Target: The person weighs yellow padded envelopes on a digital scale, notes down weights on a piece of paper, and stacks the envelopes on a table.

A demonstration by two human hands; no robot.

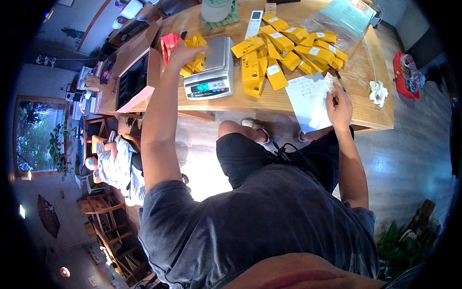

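Note:
My left hand (pixel 184 54) reaches over a bunch of yellow packets (pixel 195 67) at the left side of an electronic balance (pixel 213 81). Its thumb sticks out to the right; whether the fingers grip any packet is hidden. Red packets (pixel 168 46) are just left of that hand. The balance has a lit display and a bare steel pan. My right hand (pixel 340 106) rests with curled fingers on the right edge of a white sheet with handwriting (pixel 306 104). A dark pen (pixel 338 75) lies against its fingertips, and I cannot tell if it is held.
A large heap of yellow packets with white labels (pixel 285 43) spreads right of the balance. Behind are a white remote control (pixel 254 24) and a plastic bag (pixel 325 27). Crumpled tissue (pixel 378 93) lies near the right table edge. An open cardboard box (pixel 154 67) stands left; a person (pixel 115 159) sits beyond.

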